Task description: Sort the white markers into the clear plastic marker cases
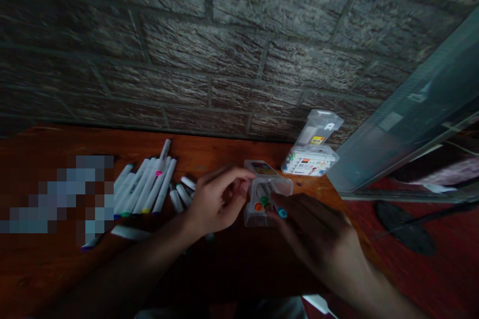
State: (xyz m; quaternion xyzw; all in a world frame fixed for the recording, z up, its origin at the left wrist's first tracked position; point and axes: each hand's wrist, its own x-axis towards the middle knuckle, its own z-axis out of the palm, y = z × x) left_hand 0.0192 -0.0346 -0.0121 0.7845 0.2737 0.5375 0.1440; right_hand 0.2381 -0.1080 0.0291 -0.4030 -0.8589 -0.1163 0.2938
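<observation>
A small clear plastic marker case (266, 193) lies on the wooden table (45, 149) with three markers in it: orange (258, 206), green (264, 201) and blue (282, 213) caps. My left hand (219, 198) is curled at the case's left side, thumb and fingers touching its edge. My right hand (318, 237) rests at the case's right, its fingertips pinching the blue-capped marker. A row of white markers (145, 187) lies to the left of my left hand, with a few shorter ones (181, 192) beside them.
A second clear case (312, 157) full of markers stands open at the back against the brick wall (224, 50). A glass panel (407, 124) leans at the right. A blurred patch (63, 194) covers the table's left. A dark oval object (406, 232) lies right.
</observation>
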